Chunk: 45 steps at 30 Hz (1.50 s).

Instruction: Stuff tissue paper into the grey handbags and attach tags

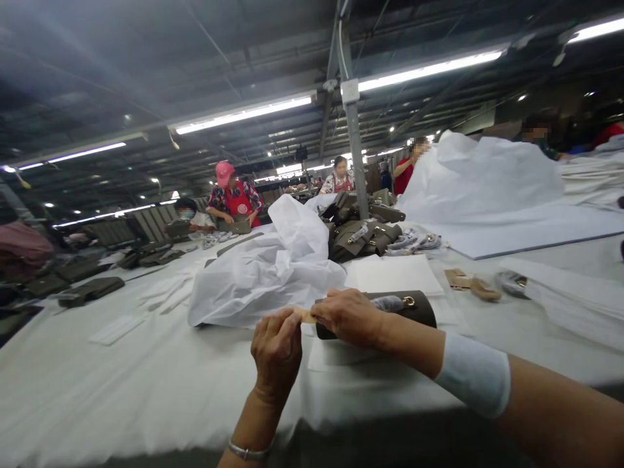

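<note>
My left hand [277, 348] and my right hand [351, 317] meet in front of me, each pinching an end of a small tan strip [306, 316]. Whether the strip is paper, tape or leather I cannot tell. Under my right hand and wrist lies a dark olive handbag [423, 308], partly covered by them. A gold ring and a wrapped grey piece [389, 303] show on its top. White paper sheets [394, 274] lie behind and beneath the bag. Just beyond my left hand is a crumpled white sheet [244, 286].
A pile of olive bags [363, 237] stands by a metal post [355, 143]. To the right are tan pieces [458, 279], a wrapped grey bundle [509, 283] and a big white sheet mound [478, 172]. Several people, one in a red apron [241, 203], are across the white-covered table [195, 383].
</note>
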Each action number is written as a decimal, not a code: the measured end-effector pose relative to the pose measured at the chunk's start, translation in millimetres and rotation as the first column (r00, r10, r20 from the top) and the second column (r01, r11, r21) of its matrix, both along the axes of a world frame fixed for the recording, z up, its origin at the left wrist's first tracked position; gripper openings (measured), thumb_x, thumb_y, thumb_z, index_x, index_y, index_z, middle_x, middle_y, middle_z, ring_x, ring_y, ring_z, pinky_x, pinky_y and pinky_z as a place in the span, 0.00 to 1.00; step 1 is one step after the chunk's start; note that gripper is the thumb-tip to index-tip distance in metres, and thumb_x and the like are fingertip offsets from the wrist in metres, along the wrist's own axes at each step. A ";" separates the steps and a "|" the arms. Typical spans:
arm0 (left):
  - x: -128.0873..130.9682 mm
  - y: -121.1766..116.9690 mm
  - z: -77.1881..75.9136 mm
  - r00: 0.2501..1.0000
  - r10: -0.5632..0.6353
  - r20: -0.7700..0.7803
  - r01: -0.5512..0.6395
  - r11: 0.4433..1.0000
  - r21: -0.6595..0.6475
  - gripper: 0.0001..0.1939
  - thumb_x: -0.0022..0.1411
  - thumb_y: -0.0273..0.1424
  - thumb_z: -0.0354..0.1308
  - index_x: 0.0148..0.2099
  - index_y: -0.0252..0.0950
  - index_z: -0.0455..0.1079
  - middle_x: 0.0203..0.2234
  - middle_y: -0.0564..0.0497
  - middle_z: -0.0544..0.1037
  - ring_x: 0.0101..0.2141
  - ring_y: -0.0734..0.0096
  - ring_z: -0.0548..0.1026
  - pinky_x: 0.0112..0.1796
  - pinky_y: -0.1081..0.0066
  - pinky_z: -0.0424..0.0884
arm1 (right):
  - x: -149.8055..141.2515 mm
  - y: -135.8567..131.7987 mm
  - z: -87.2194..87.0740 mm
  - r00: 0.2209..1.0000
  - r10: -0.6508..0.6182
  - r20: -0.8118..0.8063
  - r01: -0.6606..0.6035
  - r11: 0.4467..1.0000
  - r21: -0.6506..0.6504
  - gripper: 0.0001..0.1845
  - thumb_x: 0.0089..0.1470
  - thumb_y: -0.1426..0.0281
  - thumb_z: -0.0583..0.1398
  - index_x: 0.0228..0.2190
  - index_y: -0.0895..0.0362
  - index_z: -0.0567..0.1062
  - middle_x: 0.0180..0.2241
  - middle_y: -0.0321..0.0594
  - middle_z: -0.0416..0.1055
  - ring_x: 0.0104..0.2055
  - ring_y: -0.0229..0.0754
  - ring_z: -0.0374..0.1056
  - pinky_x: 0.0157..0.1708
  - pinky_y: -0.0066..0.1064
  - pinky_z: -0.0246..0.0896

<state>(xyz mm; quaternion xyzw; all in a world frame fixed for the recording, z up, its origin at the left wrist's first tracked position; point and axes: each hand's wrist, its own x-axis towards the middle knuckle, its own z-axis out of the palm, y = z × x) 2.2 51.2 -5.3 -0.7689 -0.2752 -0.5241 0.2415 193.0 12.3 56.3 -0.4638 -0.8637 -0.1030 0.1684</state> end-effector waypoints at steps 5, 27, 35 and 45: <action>10.6 -8.7 -0.5 0.850 0.106 0.516 0.081 0.942 -0.327 0.23 0.56 0.39 0.64 0.51 0.34 0.66 0.36 0.47 0.72 0.31 0.68 0.70 0.33 0.67 0.69 | -7.6 -0.6 -19.8 0.998 -0.054 -0.040 0.060 0.984 0.166 0.10 0.60 0.74 0.52 0.32 0.59 0.73 0.30 0.42 0.74 0.34 0.43 0.66 0.29 0.32 0.51; 48.8 23.6 55.1 0.931 0.007 0.365 0.322 0.456 -0.830 0.13 0.52 0.36 0.50 0.21 0.35 0.62 0.17 0.54 0.65 0.23 0.72 0.63 0.26 0.72 0.56 | 9.6 -52.0 -55.8 0.901 -0.145 -0.410 0.287 0.907 0.309 0.17 0.53 0.69 0.61 0.45 0.60 0.72 0.50 0.48 0.69 0.48 0.52 0.64 0.49 0.43 0.62; 69.7 4.6 43.8 0.966 -0.084 0.244 0.258 0.303 -0.918 0.13 0.49 0.38 0.49 0.19 0.37 0.57 0.16 0.55 0.59 0.21 0.74 0.57 0.24 0.73 0.53 | 17.1 -74.9 -82.3 0.965 0.029 -0.260 0.086 0.905 0.417 0.12 0.50 0.75 0.56 0.38 0.57 0.74 0.46 0.44 0.72 0.49 0.47 0.64 0.58 0.42 0.51; 47.7 -29.0 30.9 0.944 -0.004 0.330 0.328 -0.093 -0.940 0.10 0.47 0.37 0.53 0.22 0.35 0.62 0.20 0.53 0.63 0.25 0.72 0.59 0.28 0.73 0.56 | 7.0 -90.1 -109.8 0.962 0.094 -0.255 0.048 0.865 0.500 0.16 0.59 0.75 0.49 0.38 0.55 0.76 0.48 0.38 0.73 0.50 0.43 0.65 0.59 0.39 0.53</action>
